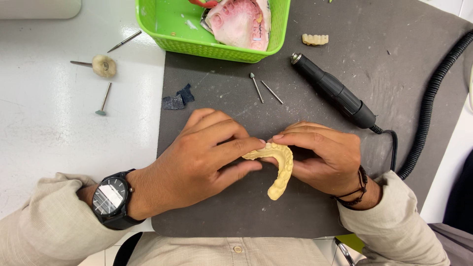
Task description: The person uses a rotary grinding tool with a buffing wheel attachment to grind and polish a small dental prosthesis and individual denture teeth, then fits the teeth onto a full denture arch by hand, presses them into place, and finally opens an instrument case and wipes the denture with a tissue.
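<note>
Hands, left hand (197, 157) and right hand (322, 155), both pinch a cream dental arch (280, 165), seemingly wax, below the green basket (162, 24).

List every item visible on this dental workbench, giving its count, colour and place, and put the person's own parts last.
Tooth-arch model: one, cream, held over the mat.
Mat: one, dark grey, centre.
Basket: one, green, top.
Jaw cast: one, pink and white, in basket.
Tooth segment: one, cream, mat top.
Handpiece: one, black, right of centre.
Hose: one, black, ribbed, right.
Burs: two, metal, on mat.
Table tools: three, metal, left.
Polishing wheel: one, beige, left.
Abrasive scraps: dark blue, mat edge.
Left hand: watch on wrist, gripping model.
Right hand: cord bracelet, gripping model.
</note>
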